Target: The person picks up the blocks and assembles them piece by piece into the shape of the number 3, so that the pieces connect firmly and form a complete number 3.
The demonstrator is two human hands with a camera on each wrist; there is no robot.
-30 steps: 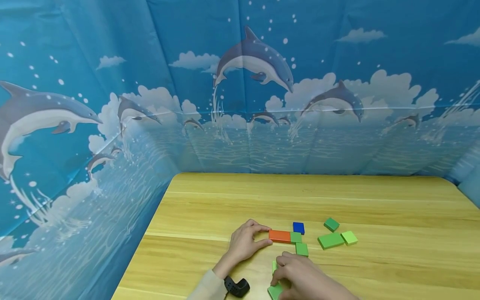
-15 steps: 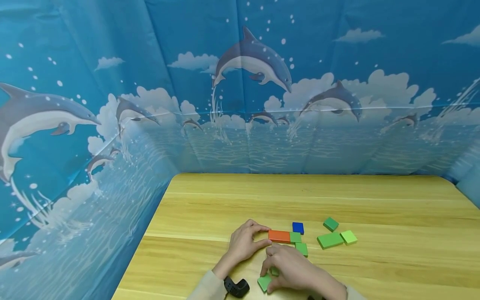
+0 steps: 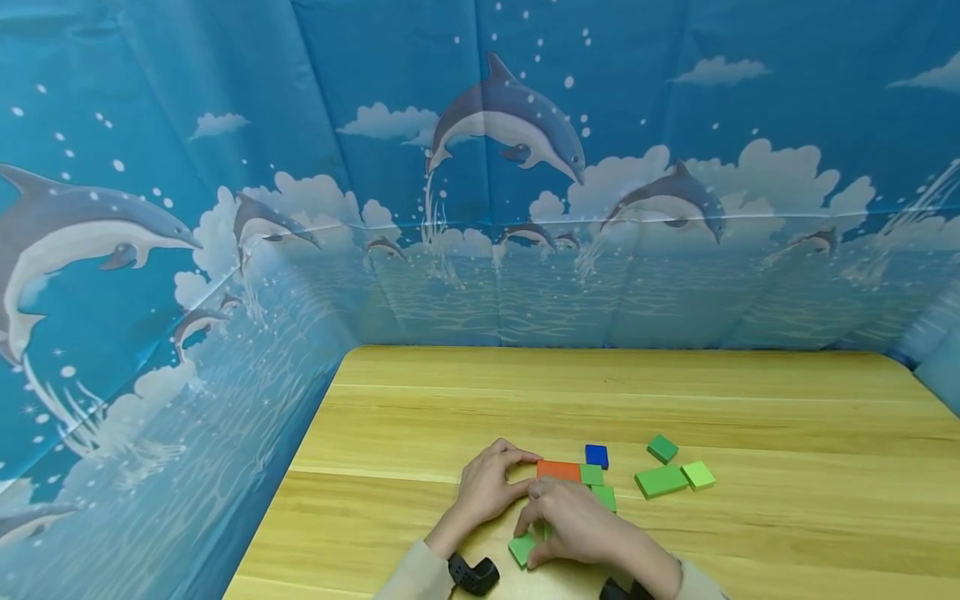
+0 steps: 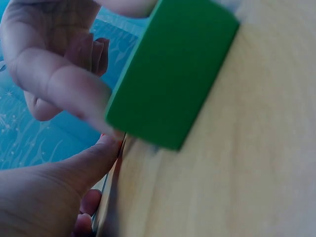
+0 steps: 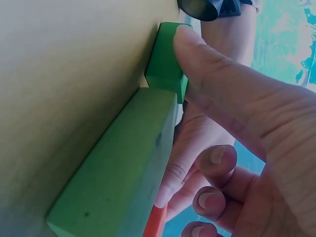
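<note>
My left hand [image 3: 487, 485] holds the left end of an orange-red block [image 3: 558, 471] between thumb and forefinger; part of the block is hidden behind the other hand. My right hand [image 3: 573, 518] pinches a small green block [image 3: 521, 549] between thumb and forefinger, low over the wood just in front of the left hand. That block [image 4: 173, 74] looks large and tilted in the left wrist view. In the right wrist view a longer light green block [image 5: 113, 168] lies beside the pinched one. Two small green blocks, one at the orange end [image 3: 591, 474] and one nearer [image 3: 603, 498], adjoin.
A blue block [image 3: 597, 456] lies just behind the row. To the right on the wooden table [image 3: 810, 517] are a dark green block [image 3: 663, 449], a longer green block [image 3: 662, 482] and a lime block [image 3: 698, 475]. A dolphin-print curtain [image 3: 480, 275] borders the back and left.
My right hand has shifted left and slightly away from me, carrying the small green block with it. The left hand keeps its place at the orange-red block.
</note>
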